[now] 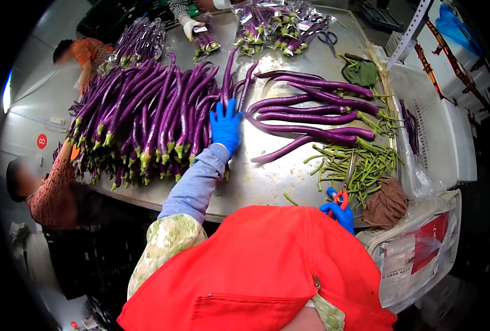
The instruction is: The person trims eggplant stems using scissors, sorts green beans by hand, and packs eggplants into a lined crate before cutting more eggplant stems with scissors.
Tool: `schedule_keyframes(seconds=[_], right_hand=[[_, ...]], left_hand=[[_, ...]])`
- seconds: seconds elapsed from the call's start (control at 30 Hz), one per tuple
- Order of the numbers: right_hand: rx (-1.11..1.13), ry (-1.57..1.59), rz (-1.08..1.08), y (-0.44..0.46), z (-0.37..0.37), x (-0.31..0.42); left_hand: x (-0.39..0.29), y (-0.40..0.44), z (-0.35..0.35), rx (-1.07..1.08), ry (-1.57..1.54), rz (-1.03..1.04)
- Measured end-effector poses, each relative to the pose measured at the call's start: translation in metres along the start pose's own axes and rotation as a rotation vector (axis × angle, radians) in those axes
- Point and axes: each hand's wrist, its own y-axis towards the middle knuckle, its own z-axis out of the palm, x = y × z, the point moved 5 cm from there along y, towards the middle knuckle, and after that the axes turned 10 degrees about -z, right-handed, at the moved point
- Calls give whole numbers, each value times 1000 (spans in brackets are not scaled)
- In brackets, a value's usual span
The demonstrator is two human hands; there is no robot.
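Note:
My left hand (pixel 226 128), in a blue glove, lies with its fingers spread over the right end of a large pile of long purple eggplants (pixel 162 110). Two eggplants poke out beyond its fingertips. In my right hand (pixel 341 216), also gloved in blue, is a pair of red-handled scissors (pixel 341 197), its blades pointing up over a heap of cut green stems (pixel 361 165). Between the hands, several eggplants (pixel 311 117) lie sideways on the metal table (pixel 272 190), stem ends to the right.
Bagged eggplants (pixel 278 27) lie at the back, near dark scissors (pixel 328 38) and a white-gloved co-worker's hand (pixel 191 27). A green cloth (pixel 361 71) and a brown cloth (pixel 385 203) rest along the right edge. White crates (pixel 416 254) stand beyond. Two people are on the left.

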Motion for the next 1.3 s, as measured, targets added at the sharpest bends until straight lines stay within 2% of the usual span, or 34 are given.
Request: schedule_keyframes(seconds=[0.07,0.13,0.2,0.3,0.53,0.73,0.77,0.8,0.87,0.93,1.0,1.03,1.07,1.13,1.2,1.27,1.3], right_hand=[[18,36,-39,3,-9,-11],[16,96,-9,4,-10,-13],[19,120,14,6,-9,-14],[17,106,12,3,-8,-11],[-5,180,-40,2,-11,-10],[-15,67,-93,5,0,1],[-16,54,-93,5,2,1],[-22,41,-94,4,3,2],[-34,76,-127,5,1,-4],[-54,58,-188,5,2,-3],[-45,58,-203,6,2,-6],[-47,42,-205,7,3,-7],[-53,27,-207,7,2,-9],[-24,75,-186,8,1,-16],[-18,81,-148,7,3,-11],[-41,108,-129,5,4,-9],[-48,134,-129,4,4,-8]], left_hand=[[3,4,-8,50,-76,-53],[5,12,-11,42,-35,-69],[0,22,-14,122,97,-84],[-2,27,-7,40,192,-39],[3,-33,-34,205,122,-10],[-3,-32,-32,90,-10,43],[-8,-29,-33,149,0,22],[-17,-24,-45,110,-77,22],[-39,-6,-65,-62,-261,154],[-73,15,-95,-205,-499,364],[-112,41,-109,-189,-728,534],[-134,50,-115,-102,-733,542],[-154,65,-107,-144,-778,629],[-199,88,-101,-28,-875,698],[-240,117,-69,22,-805,699],[-283,137,-56,-24,-830,793],[-300,147,-37,31,-824,742]])
